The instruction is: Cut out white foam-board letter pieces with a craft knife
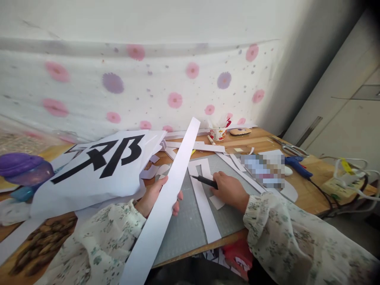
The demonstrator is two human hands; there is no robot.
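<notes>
My left hand is closed around a long white strip of card or foam board, thumb on the near face and fingertips curling round the other edge. The strip slants up from the bottom of the view, raised above the grey cutting mat. In my right hand is a slim black pen-shaped tool, its thin tip pointing left; whether it is a knife or a pen I cannot tell. Beneath that tip lies another white strip with a notched far end, and a small white offcut sits beside it.
Left of the mat lies a white sheet with large black characters. Nuts and a purple-lidded jar are further left. At the back stands a paper cup; scissors, a blue glue gun and cables lie right.
</notes>
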